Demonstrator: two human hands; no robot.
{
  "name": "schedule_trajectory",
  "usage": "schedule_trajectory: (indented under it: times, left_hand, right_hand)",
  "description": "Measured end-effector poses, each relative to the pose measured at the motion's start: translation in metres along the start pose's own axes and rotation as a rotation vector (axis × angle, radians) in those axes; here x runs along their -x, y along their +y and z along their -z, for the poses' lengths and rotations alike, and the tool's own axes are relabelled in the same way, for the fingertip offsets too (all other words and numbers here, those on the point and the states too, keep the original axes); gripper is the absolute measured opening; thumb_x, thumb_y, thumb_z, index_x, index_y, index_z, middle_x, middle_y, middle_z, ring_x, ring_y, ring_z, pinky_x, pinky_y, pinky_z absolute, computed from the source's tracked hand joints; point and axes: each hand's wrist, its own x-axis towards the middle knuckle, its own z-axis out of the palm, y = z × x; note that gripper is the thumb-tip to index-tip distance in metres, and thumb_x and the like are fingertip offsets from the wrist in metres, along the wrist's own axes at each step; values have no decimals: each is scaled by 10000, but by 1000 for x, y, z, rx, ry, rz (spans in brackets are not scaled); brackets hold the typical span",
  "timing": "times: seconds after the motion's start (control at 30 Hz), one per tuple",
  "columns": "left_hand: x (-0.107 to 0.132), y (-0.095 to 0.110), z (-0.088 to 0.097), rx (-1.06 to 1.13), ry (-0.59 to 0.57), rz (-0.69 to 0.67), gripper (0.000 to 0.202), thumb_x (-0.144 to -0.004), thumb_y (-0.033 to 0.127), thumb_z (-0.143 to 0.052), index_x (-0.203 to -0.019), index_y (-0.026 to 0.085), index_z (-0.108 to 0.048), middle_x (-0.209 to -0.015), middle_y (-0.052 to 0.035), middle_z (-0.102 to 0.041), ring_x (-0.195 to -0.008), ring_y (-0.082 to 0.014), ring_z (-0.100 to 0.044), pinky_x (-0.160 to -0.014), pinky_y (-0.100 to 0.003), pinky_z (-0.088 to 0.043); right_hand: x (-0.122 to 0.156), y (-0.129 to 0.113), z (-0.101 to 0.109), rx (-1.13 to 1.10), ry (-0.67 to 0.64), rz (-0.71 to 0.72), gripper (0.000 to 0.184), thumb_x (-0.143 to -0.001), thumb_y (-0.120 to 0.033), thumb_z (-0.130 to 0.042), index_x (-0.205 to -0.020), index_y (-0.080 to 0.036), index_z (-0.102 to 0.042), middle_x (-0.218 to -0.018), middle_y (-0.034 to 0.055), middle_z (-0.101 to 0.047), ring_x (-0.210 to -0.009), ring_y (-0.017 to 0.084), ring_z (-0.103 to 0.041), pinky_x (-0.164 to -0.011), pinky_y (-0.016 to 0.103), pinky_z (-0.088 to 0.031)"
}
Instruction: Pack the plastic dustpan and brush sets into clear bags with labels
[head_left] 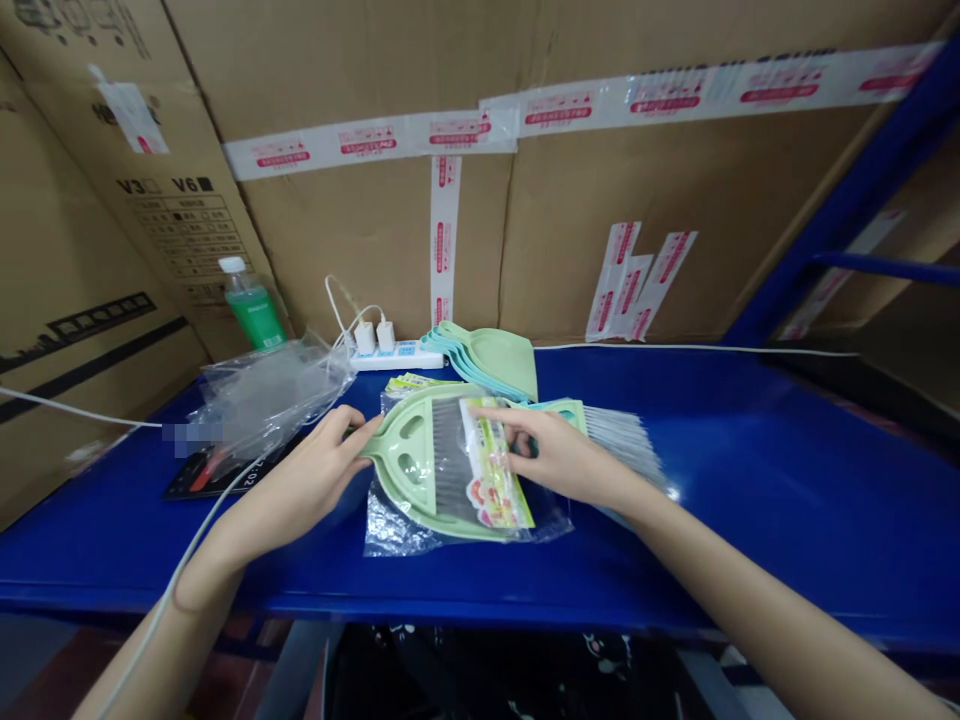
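A light green dustpan [403, 492] with a grey-bristled brush [452, 465] lying on it is in a clear plastic bag [397, 535] on the blue table. My left hand [319, 465] is closed around the dustpan's handle at its left end. Over the bristles lies a yellow-green label card [501, 490] with a white edge. My right hand [551, 450] has its index finger across the card's top and its thumb at the card's right side, the other fingers curled. Behind that hand another brush [622, 435] with pale bristles is partly hidden.
Nested green and blue dustpans [502, 358] lie behind. A white power strip [405, 357] with chargers stands near the cardboard wall [360, 230]. At left are clear plastic bags [262, 385], a green bottle [255, 310] and a phone [199, 480]. A white cable [180, 570] crosses my left forearm.
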Motion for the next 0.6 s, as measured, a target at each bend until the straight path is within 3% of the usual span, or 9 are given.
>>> schedule_trajectory:
  times: [0.17,0.33,0.5,0.6]
  left_hand:
    - [28,-5,-4,28,-15,49,406,-945,245,-307,-1338,226,-411,-1057,-85,-509,-961,-201,-542,-870,-326,-475]
    - [52,-13,-6,42,-37,111,427,-938,209,-310,-1354,258,-391,-1069,-68,-514,-982,-189,-552,-892,-307,-470]
    - [56,-16,-7,44,-36,112,440,-915,179,-339,-1340,254,-425,-1038,-64,-548,-949,-192,-566,-853,-299,-495]
    - [55,-17,-8,45,-28,111,460,-910,166,-352,-1353,269,-418,-1060,-64,-559,-974,-199,-566,-867,-307,-499]
  right_hand:
    - [-7,-1,16,66,85,5,439,-819,-108,-433,-1221,-205,-582,-755,16,-589,-577,140,-465,-596,279,-401]
    - [-52,-10,27,192,10,146,620,-812,-48,-416,-1413,-186,-356,-693,-10,-562,-563,149,-490,-607,289,-417]
    - [-119,-7,2,395,-81,184,612,-802,-69,-537,-1388,-148,-381,-799,22,-628,-712,176,-576,-678,291,-450]
    - [-143,-3,-13,496,-112,135,518,-758,-50,-618,-1263,-132,-534,-848,65,-662,-801,205,-614,-711,286,-456]
